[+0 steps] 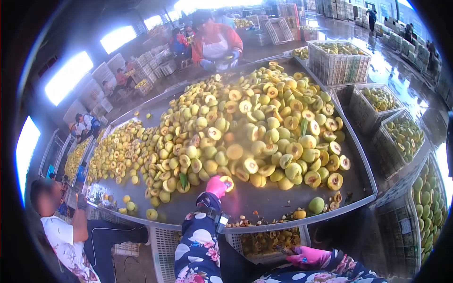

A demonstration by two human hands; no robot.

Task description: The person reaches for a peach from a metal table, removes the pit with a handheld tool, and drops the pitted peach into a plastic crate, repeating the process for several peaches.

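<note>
At the near edge of the fruit pile, my left hand (217,187) in a pink glove is closed round a halved yellow fruit (228,183). My right hand (309,256), also pink-gloved, is low at the right, below the table's front rim (302,220). Its fingers are closed on a small dark tool (286,250), whose shape is hard to make out. The large pile of halved yellow-green fruit (255,122) covers much of the metal table. Pits and scraps (264,220) lie along the front edge, beside a whole green fruit (316,204).
Across the table stands a co-worker in a red top (219,45); another person (66,231) sits at the left. Crates of fruit (337,63) (401,134) line the right side. Below the table edge is a crate of scraps (269,241).
</note>
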